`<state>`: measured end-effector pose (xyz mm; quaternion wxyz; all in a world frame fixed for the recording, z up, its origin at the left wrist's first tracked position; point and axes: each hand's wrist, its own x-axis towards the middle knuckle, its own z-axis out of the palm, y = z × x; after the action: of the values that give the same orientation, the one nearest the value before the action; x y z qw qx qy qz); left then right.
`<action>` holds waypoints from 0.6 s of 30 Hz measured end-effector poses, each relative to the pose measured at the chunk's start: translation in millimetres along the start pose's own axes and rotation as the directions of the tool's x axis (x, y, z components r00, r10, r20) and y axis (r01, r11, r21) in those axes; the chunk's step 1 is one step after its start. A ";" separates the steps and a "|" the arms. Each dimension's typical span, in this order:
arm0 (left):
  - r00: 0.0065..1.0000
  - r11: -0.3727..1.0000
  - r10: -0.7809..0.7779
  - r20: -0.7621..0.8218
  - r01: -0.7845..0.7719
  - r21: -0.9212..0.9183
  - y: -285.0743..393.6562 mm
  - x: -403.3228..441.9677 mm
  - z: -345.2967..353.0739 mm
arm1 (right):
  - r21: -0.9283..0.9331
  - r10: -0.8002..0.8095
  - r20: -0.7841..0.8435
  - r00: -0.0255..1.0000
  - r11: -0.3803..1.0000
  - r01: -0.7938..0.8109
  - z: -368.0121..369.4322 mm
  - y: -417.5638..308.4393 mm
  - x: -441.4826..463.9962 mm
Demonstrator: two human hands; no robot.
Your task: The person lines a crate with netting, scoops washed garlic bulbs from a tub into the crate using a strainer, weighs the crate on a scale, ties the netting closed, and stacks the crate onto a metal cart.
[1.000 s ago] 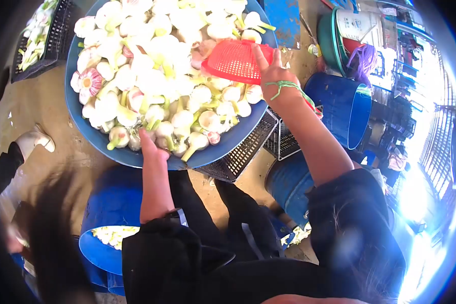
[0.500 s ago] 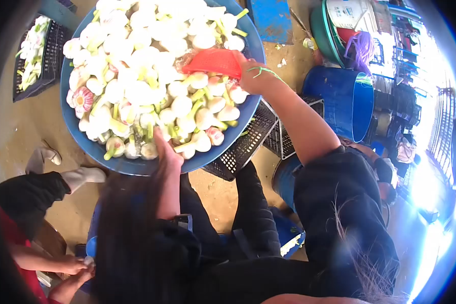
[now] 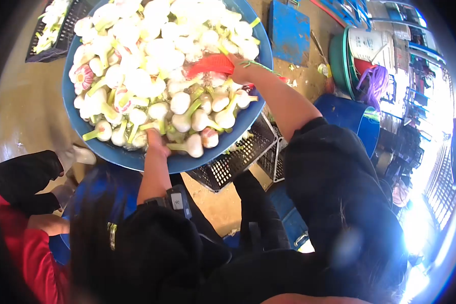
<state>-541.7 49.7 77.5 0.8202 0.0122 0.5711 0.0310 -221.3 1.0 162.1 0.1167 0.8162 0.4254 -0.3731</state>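
Observation:
A wide blue tub [image 3: 266, 57] is heaped with garlic bulbs [image 3: 180, 103] that have short green stems, with water between some of them. My right hand [image 3: 242, 72] grips the edge of a red perforated plastic scoop or basket [image 3: 211, 65], which is partly sunk among the bulbs at the tub's right side. At the near rim, my left hand [image 3: 157, 143] reaches down into the garlic. Its fingers are mostly hidden by bulbs, so whether it grips one does not show.
Black plastic crates [image 3: 228, 164] stand under the tub's near right side. Another crate [image 3: 71, 30] holds garlic at upper left. A blue barrel [image 3: 342, 114] and a green basin [image 3: 339, 63] stand right. A co-worker's red sleeve [image 3: 40, 253] is at lower left.
The red scoop sits lower among the bulbs and shows less. My left hand has pushed further in at the near rim. The co-worker's hands have moved apart, and the view has shifted.

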 end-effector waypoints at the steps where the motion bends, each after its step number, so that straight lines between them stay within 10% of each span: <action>1: 0.996 0.999 -0.039 0.078 0.036 0.040 -2.0 -14.3 10.2 | 0.038 0.006 0.048 0.999 0.999 -0.008 1.2 3.4 2.1; 5: 0.927 0.998 0.058 0.371 -0.044 -0.046 -7.6 -66.1 33.4 | 0.069 -0.002 0.296 0.955 0.997 -0.020 -36.1 -17.4 -43.1; 12: 0.926 0.976 0.204 0.317 -0.167 -0.139 -12.9 -32.7 4.7 | -0.024 0.093 0.449 0.888 0.995 -0.092 -16.6 -13.1 -9.0; 13: 0.921 0.967 0.251 0.300 -0.223 -0.123 -11.5 -56.4 26.8 | 0.085 0.035 0.235 0.971 0.995 -0.057 -3.7 -5.2 -14.7; 18: 0.936 0.990 0.095 0.338 -0.054 -0.129 -15.5 -43.1 36.6 | 0.347 -0.006 0.417 0.909 0.925 -0.153 -23.6 -3.4 -31.7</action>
<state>-521.7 32.0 129.8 0.9047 -0.0094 0.4156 0.0932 -223.4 -4.2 201.4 0.0607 0.7424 0.2812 -0.6050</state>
